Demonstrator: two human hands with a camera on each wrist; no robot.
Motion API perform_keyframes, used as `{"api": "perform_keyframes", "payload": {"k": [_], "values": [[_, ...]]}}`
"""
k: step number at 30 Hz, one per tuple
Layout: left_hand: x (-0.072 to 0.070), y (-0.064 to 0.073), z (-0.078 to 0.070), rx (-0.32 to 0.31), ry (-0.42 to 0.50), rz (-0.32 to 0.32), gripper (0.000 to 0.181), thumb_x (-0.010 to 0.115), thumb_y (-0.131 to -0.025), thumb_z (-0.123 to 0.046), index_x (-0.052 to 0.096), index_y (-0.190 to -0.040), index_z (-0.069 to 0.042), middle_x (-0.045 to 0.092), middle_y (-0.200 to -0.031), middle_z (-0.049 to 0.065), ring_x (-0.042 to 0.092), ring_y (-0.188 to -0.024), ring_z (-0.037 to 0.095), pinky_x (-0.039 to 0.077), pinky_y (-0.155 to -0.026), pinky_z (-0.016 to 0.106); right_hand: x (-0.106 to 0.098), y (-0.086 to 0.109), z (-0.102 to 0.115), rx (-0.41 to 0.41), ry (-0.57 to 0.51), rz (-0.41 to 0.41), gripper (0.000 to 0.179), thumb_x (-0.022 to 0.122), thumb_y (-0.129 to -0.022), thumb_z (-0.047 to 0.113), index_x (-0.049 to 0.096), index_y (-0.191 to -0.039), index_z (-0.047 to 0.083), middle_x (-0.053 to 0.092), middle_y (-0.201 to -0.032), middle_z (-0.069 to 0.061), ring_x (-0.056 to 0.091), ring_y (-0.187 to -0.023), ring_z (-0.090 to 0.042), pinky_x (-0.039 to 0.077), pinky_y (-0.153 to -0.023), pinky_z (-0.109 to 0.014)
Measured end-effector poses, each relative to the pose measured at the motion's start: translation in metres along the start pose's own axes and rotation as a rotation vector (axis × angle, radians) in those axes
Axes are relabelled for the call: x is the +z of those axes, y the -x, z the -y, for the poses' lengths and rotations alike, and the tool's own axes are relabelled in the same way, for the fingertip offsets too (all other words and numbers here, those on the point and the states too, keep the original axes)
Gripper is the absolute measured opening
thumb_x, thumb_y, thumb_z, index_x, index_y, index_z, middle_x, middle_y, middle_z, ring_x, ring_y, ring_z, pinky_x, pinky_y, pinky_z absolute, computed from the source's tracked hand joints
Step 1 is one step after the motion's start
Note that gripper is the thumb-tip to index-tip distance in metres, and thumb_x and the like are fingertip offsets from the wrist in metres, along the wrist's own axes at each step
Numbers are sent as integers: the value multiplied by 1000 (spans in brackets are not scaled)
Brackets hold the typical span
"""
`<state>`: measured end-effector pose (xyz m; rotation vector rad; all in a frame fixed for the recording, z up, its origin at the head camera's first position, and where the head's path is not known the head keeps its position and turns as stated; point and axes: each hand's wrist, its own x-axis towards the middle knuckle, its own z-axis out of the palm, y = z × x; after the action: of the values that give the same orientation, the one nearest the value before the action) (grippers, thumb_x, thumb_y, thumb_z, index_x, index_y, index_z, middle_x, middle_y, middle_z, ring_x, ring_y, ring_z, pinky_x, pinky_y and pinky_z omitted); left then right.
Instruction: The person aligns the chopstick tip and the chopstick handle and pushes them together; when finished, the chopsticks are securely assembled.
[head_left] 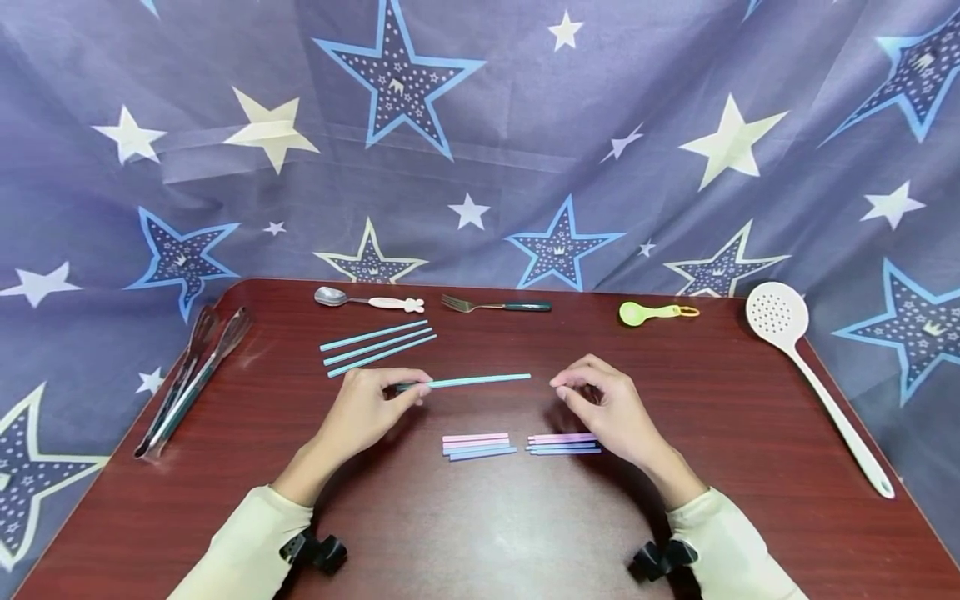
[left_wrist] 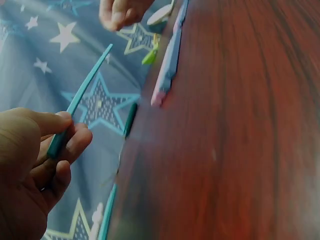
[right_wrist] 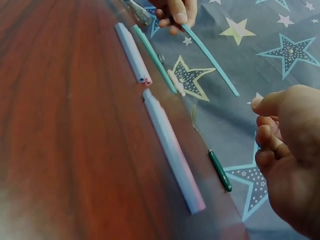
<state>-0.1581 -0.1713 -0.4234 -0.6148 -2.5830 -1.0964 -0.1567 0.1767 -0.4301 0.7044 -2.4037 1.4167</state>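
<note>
My left hand pinches a teal chopstick near one end, between thumb and fingers. The stick points right, above the table, and its far end stops short of my right hand. That hand has its fingers loosely bent and holds nothing; in the right wrist view a gap parts its thumb from the chopstick. Several more teal chopsticks lie side by side behind my left hand. Below the hands are two groups of short sticks, a left group and a right group, both pink and blue.
Along the back lie a spoon with a white handle, a fork with a green handle and a lime measuring spoon. Metal tongs lie at the left edge, a white slotted skimmer at the right. A star-patterned cloth hangs behind.
</note>
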Motion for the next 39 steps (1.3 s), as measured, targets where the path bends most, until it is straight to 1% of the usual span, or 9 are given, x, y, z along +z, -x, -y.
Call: {"api": "perform_keyframes", "payload": {"k": [4, 11, 19, 22, 27, 29, 33, 35, 39], "values": [[-5, 4, 12, -57, -46, -48, 7, 79, -92, -19, 82, -98, -21, 61, -56, -11, 33, -50, 0, 30, -49, 21, -2, 8, -6, 10, 13, 23, 15, 76, -90, -3, 78, -97, 10, 69, -90, 1, 51, -70, -6, 42, -60, -19], [-9, 6, 35, -92, -115, -136, 9, 79, -92, -21, 83, -100, -17, 77, -73, -8, 39, -48, -3, 30, -48, 22, -3, 21, -15, 49, 58, 115, 14, 77, -89, 0, 78, -96, 13, 69, -88, 6, 52, -70, -5, 45, -60, -21], [-11, 10, 54, -181, -158, -174, 10, 78, -93, -20, 83, -100, -15, 77, -72, -4, 51, -50, 2, 38, -52, 25, 0, 29, -22, 87, 64, 210, 15, 79, -89, 5, 78, -95, 18, 68, -86, 7, 57, -76, -3, 47, -65, -21], [-10, 11, 59, -185, -182, -190, 10, 79, -92, -20, 83, -99, -15, 77, -72, -3, 52, -53, 2, 41, -55, 26, 0, 31, -24, 80, 54, 232, 13, 80, -89, 6, 78, -95, 18, 68, -87, 8, 58, -78, -3, 50, -67, -22], [-8, 12, 64, -179, -219, -210, 10, 79, -91, -19, 83, -99, -14, 80, -80, 2, 36, -49, 6, 36, -52, 28, 0, 35, -26, 38, 62, 255, 13, 81, -87, 5, 78, -94, 16, 68, -87, 7, 58, -77, -2, 51, -66, -24], [-7, 12, 66, -175, -232, -222, 10, 79, -91, -19, 83, -99, -13, 81, -85, 4, 43, -50, 10, 40, -53, 31, 0, 36, -27, 19, 71, 261, 14, 81, -87, 5, 78, -94, 16, 68, -87, 7, 58, -77, -2, 51, -66, -23], [-5, 13, 69, -159, -247, -237, 10, 79, -91, -18, 83, -99, -12, 81, -94, 7, 74, -75, 25, 56, -71, 43, -1, 37, -28, -5, 88, 274, 14, 81, -87, 6, 78, -95, 16, 69, -90, 6, 57, -78, -3, 50, -67, -23], [-4, 13, 70, -149, -249, -236, 10, 79, -91, -18, 82, -98, -11, 81, -98, 8, 77, -92, 29, 58, -80, 49, -2, 37, -27, -11, 96, 277, 14, 81, -87, 6, 78, -95, 17, 69, -91, 6, 57, -78, -4, 49, -68, -23], [-4, 15, 71, -143, -256, -224, 9, 79, -92, -17, 82, -98, -11, 80, -100, 9, 76, -97, 32, 57, -85, 51, -2, 37, -28, -27, 109, 278, 14, 82, -87, 6, 78, -94, 17, 69, -91, 7, 57, -79, -4, 49, -68, -22]]}}
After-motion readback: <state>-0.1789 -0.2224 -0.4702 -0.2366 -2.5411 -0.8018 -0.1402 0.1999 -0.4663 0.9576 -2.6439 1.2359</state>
